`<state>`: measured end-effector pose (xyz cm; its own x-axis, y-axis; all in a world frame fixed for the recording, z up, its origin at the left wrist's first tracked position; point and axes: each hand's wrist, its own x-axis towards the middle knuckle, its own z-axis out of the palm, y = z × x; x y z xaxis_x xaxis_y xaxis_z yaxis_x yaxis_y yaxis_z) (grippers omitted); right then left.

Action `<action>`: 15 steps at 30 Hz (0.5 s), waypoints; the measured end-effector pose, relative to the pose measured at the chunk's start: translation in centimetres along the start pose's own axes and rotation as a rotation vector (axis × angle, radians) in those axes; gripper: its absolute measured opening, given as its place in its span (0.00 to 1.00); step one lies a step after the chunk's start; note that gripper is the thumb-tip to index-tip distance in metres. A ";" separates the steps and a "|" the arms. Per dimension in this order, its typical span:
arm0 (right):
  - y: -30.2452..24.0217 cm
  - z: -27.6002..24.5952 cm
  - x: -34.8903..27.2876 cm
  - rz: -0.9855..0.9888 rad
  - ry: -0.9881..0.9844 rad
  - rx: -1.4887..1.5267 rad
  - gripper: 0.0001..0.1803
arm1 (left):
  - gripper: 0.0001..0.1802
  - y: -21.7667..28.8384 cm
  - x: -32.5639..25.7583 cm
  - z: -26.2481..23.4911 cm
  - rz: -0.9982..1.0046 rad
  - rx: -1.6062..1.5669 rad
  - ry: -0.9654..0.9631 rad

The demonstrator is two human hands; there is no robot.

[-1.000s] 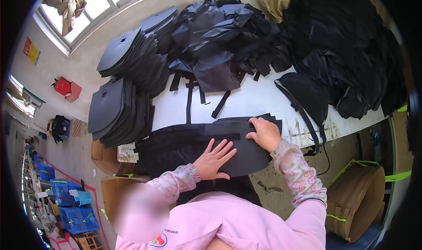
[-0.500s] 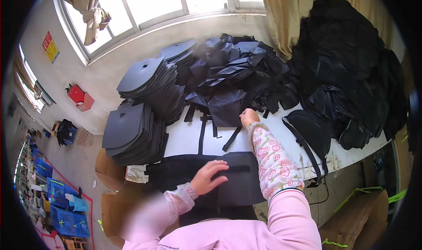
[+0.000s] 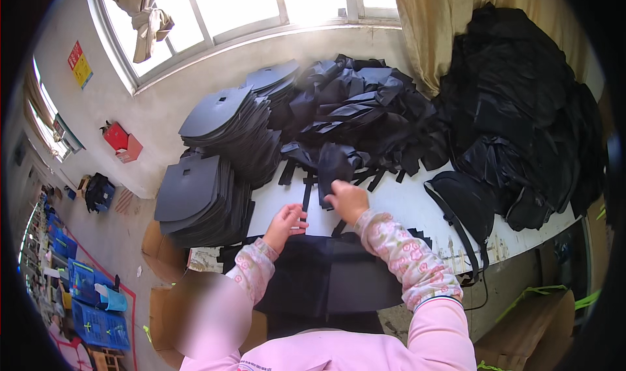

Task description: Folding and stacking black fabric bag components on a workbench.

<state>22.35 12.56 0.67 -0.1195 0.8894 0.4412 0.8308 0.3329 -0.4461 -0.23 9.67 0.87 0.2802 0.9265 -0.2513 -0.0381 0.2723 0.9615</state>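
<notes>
My right hand [image 3: 349, 200] grips a black fabric piece with straps [image 3: 334, 165] at the near edge of a heap of black fabric parts [image 3: 365, 110]. My left hand [image 3: 287, 219] reaches out beside it, its fingers touching a black strap [image 3: 305, 195] that hangs from that piece onto the white table [image 3: 404, 208]. A flat black fabric panel [image 3: 326, 273] lies on the table's front edge below both hands. My sleeves are pink with a floral pattern.
Two stacks of dark grey stiff panels [image 3: 215, 155] stand at the table's left. A black bag with a strap [image 3: 466, 204] lies at the right, and a big mound of black bags [image 3: 521, 110] behind it. Cardboard boxes [image 3: 163, 253] and blue crates [image 3: 91, 306] sit on the floor at the left.
Both hands left the flat black panel and moved forward to the heap. My right hand took hold of a strapped fabric piece; my left hand followed to its strap.
</notes>
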 end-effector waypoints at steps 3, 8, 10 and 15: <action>-7.0 -0.9 -3.6 -0.485 -0.034 -0.035 0.12 | 0.25 -0.1 1.7 -2.1 -0.043 -0.221 -0.041; -8.9 -0.8 -8.1 -0.696 -0.184 -0.014 0.11 | 0.15 2.9 1.6 1.5 -0.092 -0.122 -0.178; -9.5 -2.6 -8.1 -0.725 -0.389 0.269 0.11 | 0.10 3.4 0.8 1.2 0.001 -0.220 -0.141; -6.9 -9.2 -4.5 -0.020 -0.083 0.954 0.05 | 0.17 6.6 -2.5 -2.7 0.143 -0.418 -0.316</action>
<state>22.15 3.37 8.92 -0.1973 0.8881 0.4151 0.0393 0.4302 -0.9019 -3.80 9.88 7.53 0.5164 0.8562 -0.0131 -0.4571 0.2886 0.8413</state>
